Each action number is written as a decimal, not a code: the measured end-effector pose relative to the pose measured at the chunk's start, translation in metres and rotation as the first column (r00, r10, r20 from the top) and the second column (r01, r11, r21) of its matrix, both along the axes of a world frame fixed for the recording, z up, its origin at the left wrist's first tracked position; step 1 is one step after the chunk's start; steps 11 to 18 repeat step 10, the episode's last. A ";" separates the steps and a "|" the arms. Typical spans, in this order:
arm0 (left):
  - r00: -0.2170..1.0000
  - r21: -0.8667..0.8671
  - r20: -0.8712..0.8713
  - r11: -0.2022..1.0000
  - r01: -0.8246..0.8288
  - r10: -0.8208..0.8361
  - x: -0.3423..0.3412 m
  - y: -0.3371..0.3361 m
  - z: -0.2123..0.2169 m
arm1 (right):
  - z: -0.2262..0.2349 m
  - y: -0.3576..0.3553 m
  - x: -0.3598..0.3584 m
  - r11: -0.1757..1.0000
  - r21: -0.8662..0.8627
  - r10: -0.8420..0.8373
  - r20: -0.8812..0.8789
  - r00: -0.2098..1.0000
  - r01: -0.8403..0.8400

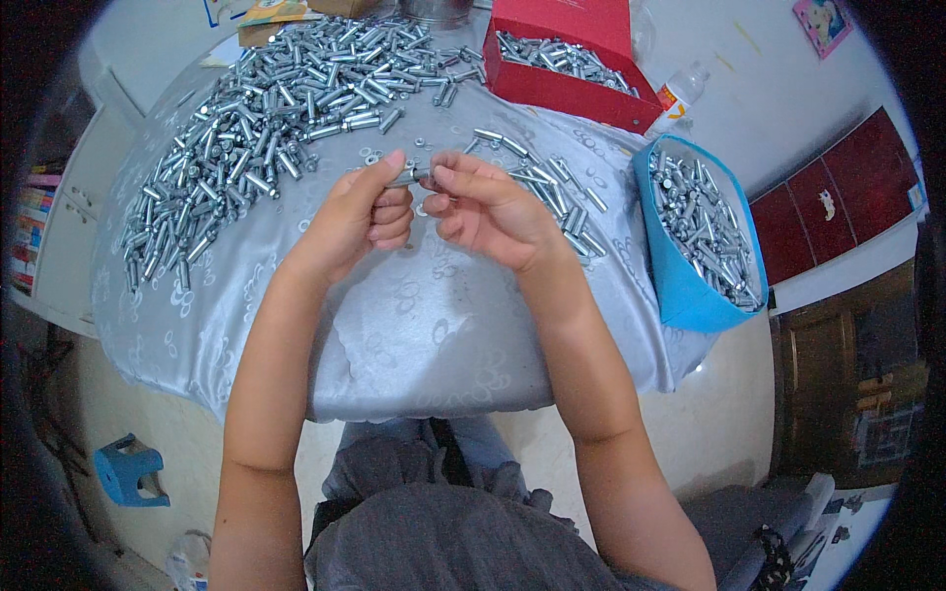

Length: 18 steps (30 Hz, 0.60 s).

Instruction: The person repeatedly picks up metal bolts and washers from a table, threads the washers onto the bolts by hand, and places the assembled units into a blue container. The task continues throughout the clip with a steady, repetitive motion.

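Note:
Over the middle of the table, my left hand [357,215] pinches a silvery expansion bolt [406,178] between thumb and curled fingers. The bolt points to the right. At that end, my right hand [493,209] has its thumb and forefinger closed on the tip; whether a nut or washer sits between them is too small to tell. Just beyond my hands lie a few small loose rings or nuts [372,159]. A big heap of similar bolts [246,138] spreads over the far left, and a smaller group of bolts [564,192] lies beside my right hand.
A red box [572,103] with bolts stands at the far side. On the right, a blue fabric bin [705,313] holds many more. Behind it is a clear plastic bottle [680,91]. The table [414,355] has a shiny grey cloth. A blue stool [131,473] stands on the floor at left.

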<state>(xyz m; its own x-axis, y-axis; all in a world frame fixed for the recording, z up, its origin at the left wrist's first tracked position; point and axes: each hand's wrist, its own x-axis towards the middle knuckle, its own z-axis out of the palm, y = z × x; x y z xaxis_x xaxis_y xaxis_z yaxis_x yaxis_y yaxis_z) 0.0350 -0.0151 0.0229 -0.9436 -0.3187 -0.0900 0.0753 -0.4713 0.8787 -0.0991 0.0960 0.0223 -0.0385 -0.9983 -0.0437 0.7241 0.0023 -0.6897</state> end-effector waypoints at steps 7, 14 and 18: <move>0.999 0.114 0.005 0.992 0.045 -0.046 0.001 -0.004 0.000 | 0.005 0.000 0.004 0.996 -0.002 -0.093 -0.092 0.991 0.094; 0.999 0.110 0.002 0.993 0.039 -0.039 0.000 -0.004 -0.001 | 0.003 -0.001 0.005 0.989 -0.012 -0.149 -0.128 0.981 0.149; 0.999 0.110 0.002 0.993 0.039 -0.039 0.000 -0.004 -0.001 | 0.003 -0.001 0.005 0.989 -0.012 -0.149 -0.128 0.981 0.149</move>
